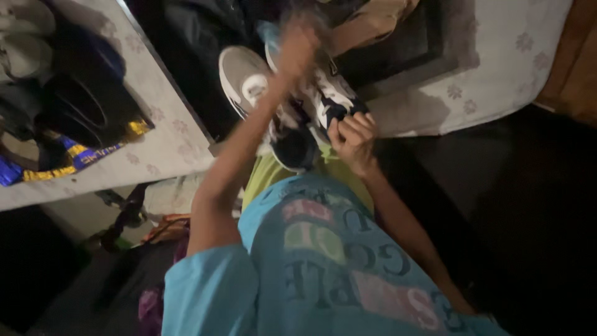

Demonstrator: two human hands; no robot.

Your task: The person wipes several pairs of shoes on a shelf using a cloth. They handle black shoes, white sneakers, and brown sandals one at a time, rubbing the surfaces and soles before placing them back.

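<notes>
A white and dark blue sneaker (329, 93) sits in front of me, with my right hand (354, 140) gripping its heel end. My left hand (297, 46) is raised above the shoe and blurred from motion; it appears to hold a light blue cloth (268, 31), mostly hidden. A second sneaker (245, 78), grey and white, lies just to the left with its sole side toward me. My blue printed shirt (323, 261) fills the lower middle.
A pale patterned table (161, 134) at left carries dark bags and a blue and gold wrapper (81, 155). A pale patterned mat (497, 56) lies at upper right beside a dark floor. A tan cloth (373, 22) lies at the top.
</notes>
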